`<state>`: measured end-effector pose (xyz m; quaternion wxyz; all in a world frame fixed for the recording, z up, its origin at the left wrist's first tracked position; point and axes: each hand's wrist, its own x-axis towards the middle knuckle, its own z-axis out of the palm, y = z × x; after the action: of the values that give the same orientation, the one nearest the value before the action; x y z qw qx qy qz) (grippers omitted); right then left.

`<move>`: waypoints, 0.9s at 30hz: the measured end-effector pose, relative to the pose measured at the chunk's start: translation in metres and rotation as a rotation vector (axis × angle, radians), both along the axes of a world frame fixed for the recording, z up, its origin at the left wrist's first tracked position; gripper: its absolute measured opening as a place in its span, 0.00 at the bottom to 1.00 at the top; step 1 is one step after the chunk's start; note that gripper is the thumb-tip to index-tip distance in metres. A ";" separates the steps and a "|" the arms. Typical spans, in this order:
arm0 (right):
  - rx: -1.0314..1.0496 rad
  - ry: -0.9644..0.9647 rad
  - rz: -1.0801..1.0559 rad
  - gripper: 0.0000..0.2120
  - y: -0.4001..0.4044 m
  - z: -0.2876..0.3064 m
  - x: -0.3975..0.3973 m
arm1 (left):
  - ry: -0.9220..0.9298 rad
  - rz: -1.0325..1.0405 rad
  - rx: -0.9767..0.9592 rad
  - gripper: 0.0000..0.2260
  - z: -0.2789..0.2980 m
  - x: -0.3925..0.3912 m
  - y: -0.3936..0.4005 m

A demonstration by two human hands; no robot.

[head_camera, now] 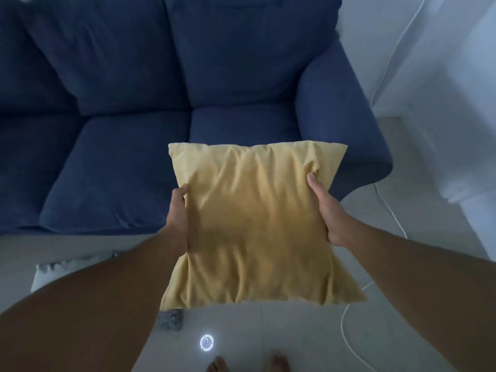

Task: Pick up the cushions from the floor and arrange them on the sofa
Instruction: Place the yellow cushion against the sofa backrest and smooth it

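I hold a yellow cushion in the air in front of the dark blue sofa, over the floor and the sofa's right seat edge. My left hand grips the cushion's left side and my right hand grips its right side, thumbs on top. A pale cushion lies on the floor at the lower left, mostly hidden by my left forearm. A dark patterned piece of fabric peeks out below the yellow cushion on the floor.
The sofa's right armrest stands just beyond the cushion. A white cable runs across the tiled floor at the right. White furniture or curtain fills the right side. My bare toes show at the bottom.
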<state>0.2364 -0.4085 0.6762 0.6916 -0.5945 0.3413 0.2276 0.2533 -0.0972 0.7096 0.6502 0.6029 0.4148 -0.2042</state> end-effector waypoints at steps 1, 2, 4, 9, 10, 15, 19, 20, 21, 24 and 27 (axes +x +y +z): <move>0.009 -0.031 0.024 0.53 -0.004 0.014 0.006 | -0.017 -0.006 0.017 0.36 0.012 0.005 -0.002; 0.016 -0.053 0.042 0.53 -0.010 0.026 0.011 | -0.036 -0.009 0.029 0.39 0.026 0.011 -0.003; 0.040 -0.084 0.065 0.54 -0.021 0.051 0.023 | -0.074 -0.017 0.037 0.43 0.050 0.024 -0.008; 0.030 -0.187 0.048 0.50 -0.049 0.110 0.056 | -0.174 -0.072 0.054 0.40 0.107 0.063 -0.027; 0.016 -0.206 0.041 0.48 -0.054 0.121 0.065 | -0.184 -0.082 0.055 0.39 0.117 0.073 -0.031; -0.031 -0.297 -0.006 0.54 -0.064 0.163 0.119 | -0.235 -0.094 0.026 0.37 0.144 0.132 -0.038; -0.063 -0.344 -0.023 0.59 -0.060 0.175 0.170 | -0.264 -0.122 -0.015 0.35 0.154 0.186 -0.036; -0.078 -0.354 -0.030 0.60 -0.058 0.175 0.184 | -0.264 -0.138 -0.029 0.34 0.154 0.201 -0.034; -0.091 -0.361 -0.039 0.61 -0.056 0.175 0.197 | -0.256 -0.158 -0.046 0.34 0.154 0.215 -0.032; -0.107 -0.361 -0.043 0.58 -0.047 0.175 0.235 | -0.228 -0.184 -0.074 0.37 0.151 0.253 -0.022; -0.138 -0.359 -0.057 0.56 -0.039 0.176 0.269 | -0.205 -0.190 -0.107 0.40 0.150 0.288 -0.013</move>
<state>0.5056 -0.4478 0.8520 0.7051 -0.6616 0.2440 0.0746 0.5412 -0.1106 0.8595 0.6981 0.6216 0.2759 -0.2240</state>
